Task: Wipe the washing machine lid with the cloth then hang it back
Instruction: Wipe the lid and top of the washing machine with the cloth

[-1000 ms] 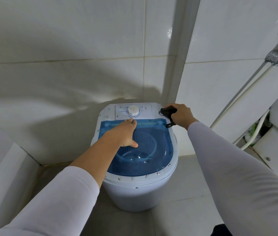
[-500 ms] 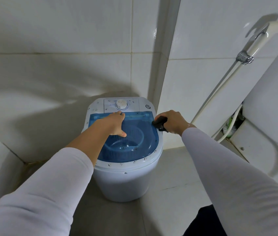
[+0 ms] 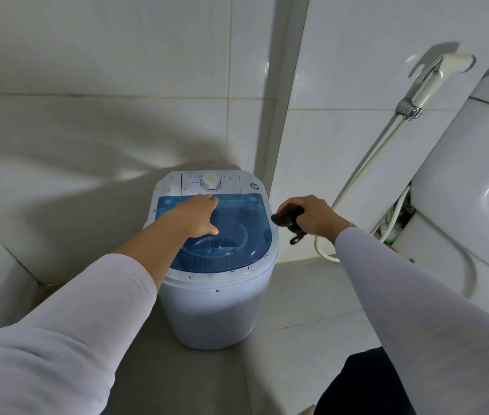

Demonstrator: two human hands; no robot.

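Head view, looking down into a tiled corner: a small white plastic washing machine is standing on the grey floor, and its translucent blue domed lid is lying closed over the ribbed tub. Left hand is resting flat on the rear half of that lid, fingers extended and close together toward the white round timer dial just behind the lid, gripping nothing. Right hand is hovering just off the right edge of the lid, clear of it, fingers curled tight around a small dark crumpled cloth, a loose tail of which is dangling below the fist. White bidet sprayer with its pale hose is hanging on the wall well to the right of the lid.

Dark specks are dotting the white rim around the lid. Wiping appears not yet finished or just pausing; which cannot be told. No hook or rail for the cloth is showing.

Risks, as judged: pressure from the flat left hand may be flexing the thin lid; the dangling tail may be catching the hose behind it; a bunched cloth is offering little contact area, so the specks could be smeared rather than lifted.
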